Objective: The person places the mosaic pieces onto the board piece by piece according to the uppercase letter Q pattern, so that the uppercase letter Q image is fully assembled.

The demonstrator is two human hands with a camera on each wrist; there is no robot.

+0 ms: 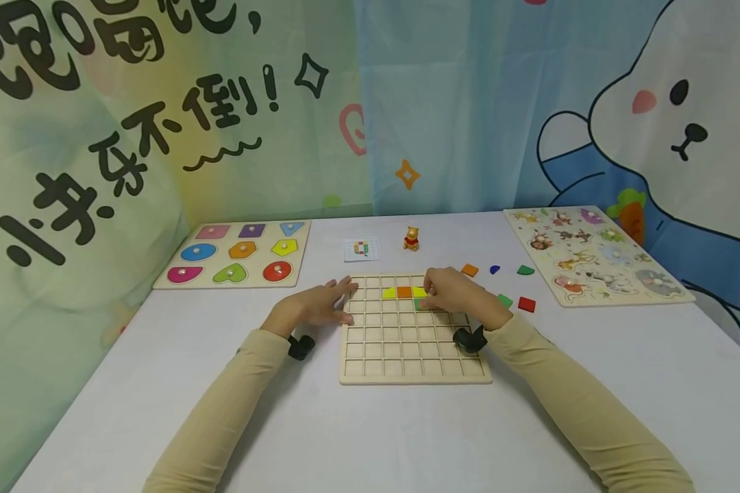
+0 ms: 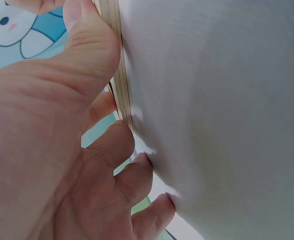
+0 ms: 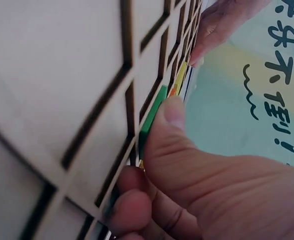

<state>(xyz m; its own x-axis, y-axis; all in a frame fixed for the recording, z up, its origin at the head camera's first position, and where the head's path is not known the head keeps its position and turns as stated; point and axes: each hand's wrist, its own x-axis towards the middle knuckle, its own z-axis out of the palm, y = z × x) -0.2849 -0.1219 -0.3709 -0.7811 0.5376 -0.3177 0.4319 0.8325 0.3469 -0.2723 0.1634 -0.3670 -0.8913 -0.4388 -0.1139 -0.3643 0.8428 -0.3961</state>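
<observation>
- The wooden grid board (image 1: 407,335) lies flat, and the places below are given from it.
- The left hand (image 1: 317,303) is at the board's left edge, not clenched, thumb and some fingers touching the edge; this probably steadies the board.
- The right hand (image 1: 456,293) bends over the board's upper right part, fingers curled. Its thumb rests against the green tile (image 3: 154,112), perhaps to guide it; I cannot tell whether the fingers also pinch it.
- That tile is on the board, just below the right-hand yellow tile (image 1: 419,292).
- The left-hand yellow tile (image 1: 389,294) and the orange square tile (image 1: 404,292) continue that row leftward, the grid's ridges likely keeping them aligned.
- To the board's right lie loose pieces, seemingly within the right hand's reach: an orange piece (image 1: 469,270), a blue piece (image 1: 495,269), a red piece (image 1: 527,305) and two green pieces (image 1: 526,270).
- Beyond the board, a pattern card (image 1: 361,249) lies face up, probably for easy viewing, and a bear figurine (image 1: 411,239) stands.
- A geometric-shape puzzle (image 1: 222,250) lies to the board's left, an animal puzzle (image 1: 623,302) to its right, both apart from it, which leaves the hands room.
</observation>
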